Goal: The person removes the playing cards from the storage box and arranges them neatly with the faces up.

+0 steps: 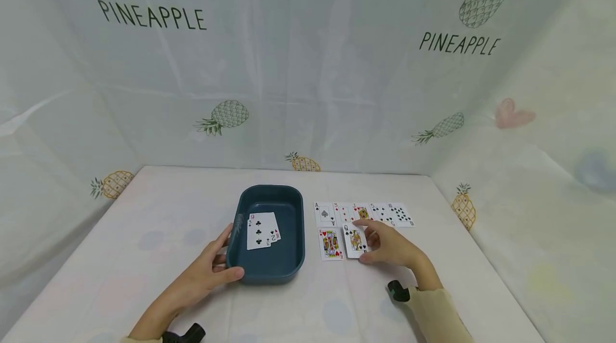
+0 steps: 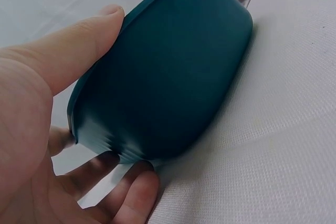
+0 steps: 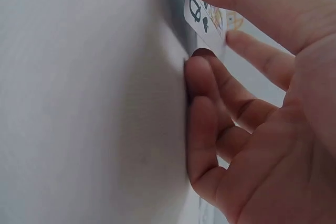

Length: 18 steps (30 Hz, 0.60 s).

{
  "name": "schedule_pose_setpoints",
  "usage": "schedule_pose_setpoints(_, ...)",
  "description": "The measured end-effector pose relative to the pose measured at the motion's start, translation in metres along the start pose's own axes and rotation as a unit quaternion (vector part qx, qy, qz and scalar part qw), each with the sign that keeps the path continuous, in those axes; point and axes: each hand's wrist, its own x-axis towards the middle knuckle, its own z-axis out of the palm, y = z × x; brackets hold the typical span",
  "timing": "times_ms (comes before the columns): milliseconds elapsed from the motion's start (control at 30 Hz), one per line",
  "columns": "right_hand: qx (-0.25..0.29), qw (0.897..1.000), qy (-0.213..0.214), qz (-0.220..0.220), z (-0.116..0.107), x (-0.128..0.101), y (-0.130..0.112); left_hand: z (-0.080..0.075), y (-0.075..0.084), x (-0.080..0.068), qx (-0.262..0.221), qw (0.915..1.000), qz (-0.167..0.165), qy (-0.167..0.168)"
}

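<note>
Looking across the white table (image 1: pixel 159 209) walled by pineapple curtains (image 1: pixel 308 81), my left hand (image 1: pixel 204 273) clasps the blue tray's (image 1: pixel 289 268) near-left corner; just right of the tray, my right hand (image 1: pixel 392 246) pinches the queen card (image 1: pixel 355 240) off the table.

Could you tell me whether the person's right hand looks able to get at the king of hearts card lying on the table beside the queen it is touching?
Probably yes. The right hand pinches the queen of spades card, and the king of hearts card lies face up just beside it on the white table, uncovered, with nothing between them.
</note>
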Motion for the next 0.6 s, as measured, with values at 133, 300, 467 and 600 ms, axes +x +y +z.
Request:
schedule_pose_setpoints(133, -0.002, 1.000, -0.004, 0.010, 0.0004, 0.0006, 0.0018, -0.0004, 0.0009, 0.0000, -0.005, 1.0000, -0.002, -0.003)
schedule_pose_setpoints(300, -0.002, 1.000, -0.009, 0.010, 0.0017, 0.0001, 0.0027, -0.0004, 0.0015, -0.0004, -0.002, 1.0000, 0.000, -0.005)
schedule_pose_setpoints(467, -0.006, 1.000, -0.007, 0.008, 0.0018, 0.0011, 0.0024, -0.0007, 0.0023, 0.0002, -0.004, 1.0000, 0.006, -0.005)
schedule_pose_setpoints(600, -0.002, 1.000, -0.011, 0.014, 0.0018, 0.0019, 0.0013, -0.0010, 0.0022, -0.0008, -0.001, 1.0000, -0.001, -0.004)
